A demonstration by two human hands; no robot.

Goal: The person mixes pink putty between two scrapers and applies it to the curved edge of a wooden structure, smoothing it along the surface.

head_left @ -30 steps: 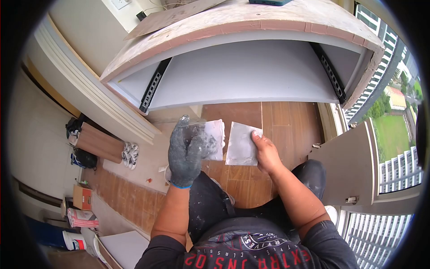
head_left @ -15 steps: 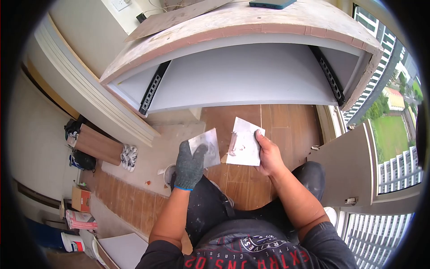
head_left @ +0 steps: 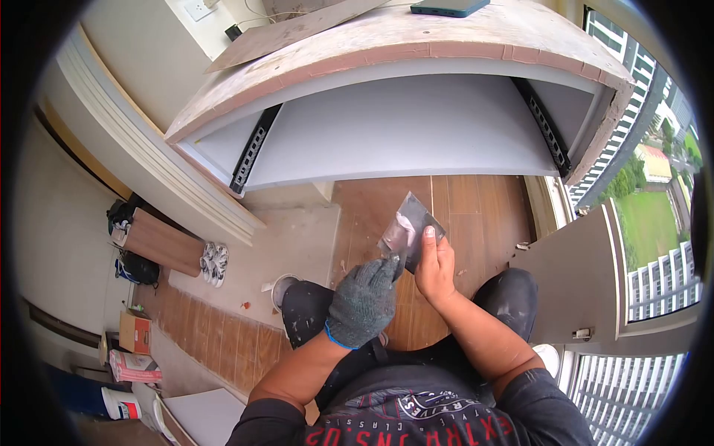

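Gripping a thin metal filler blade [head_left: 417,216] at its four o'clock side, the bare right hand [head_left: 436,269] lays its thumb along the face; the fingers seem to support it from behind, probably so that the plate does not flex or turn. Pale paste [head_left: 401,233] sits on the face, which is angled up, likely to keep the smear in sight and on the metal. The gloved left hand [head_left: 362,303] comes in from seven o'clock, fingers curled at the blade's lower edge; whether it grips something of its own cannot be told. The glove [head_left: 355,316] probably spares the skin from paste and sharp edges. Both hands are above the wooden floor [head_left: 471,230], beyond the knees, where drips would miss the clothes.

Near the knee at eight o'clock stands a bucket [head_left: 281,293], within easy reach. Farther off, at twelve o'clock, is an open cabinet [head_left: 401,123], with black drawer runners at eleven [head_left: 255,149] and two [head_left: 543,126], presumably fixed there to carry a drawer. On its worn top rests a phone [head_left: 449,7], perhaps kept up there away from the paste.
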